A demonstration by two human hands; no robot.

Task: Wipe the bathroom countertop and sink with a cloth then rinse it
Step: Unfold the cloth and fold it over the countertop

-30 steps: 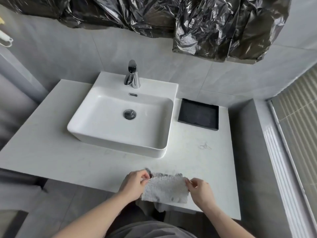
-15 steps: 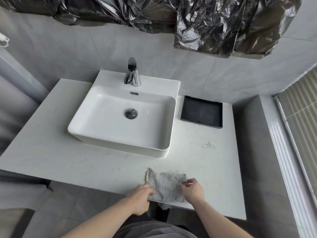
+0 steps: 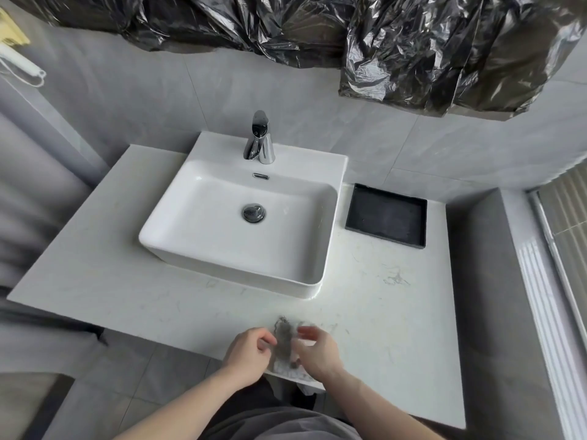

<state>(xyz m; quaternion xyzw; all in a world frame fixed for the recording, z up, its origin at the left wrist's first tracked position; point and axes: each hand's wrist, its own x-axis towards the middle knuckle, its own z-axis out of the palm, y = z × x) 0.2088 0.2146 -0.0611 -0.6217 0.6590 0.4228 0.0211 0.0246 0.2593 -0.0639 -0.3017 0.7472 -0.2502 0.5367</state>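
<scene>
Both hands' fingers (image 3: 305, 331) bracket the cloth (image 3: 283, 339) — bunched between them.

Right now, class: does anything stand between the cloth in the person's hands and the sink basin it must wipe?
Nothing visible does. The cloth lies at the countertop's front edge between the left hand and right hand; only bare counter separates it from the sink. The black tray sits off right.
</scene>
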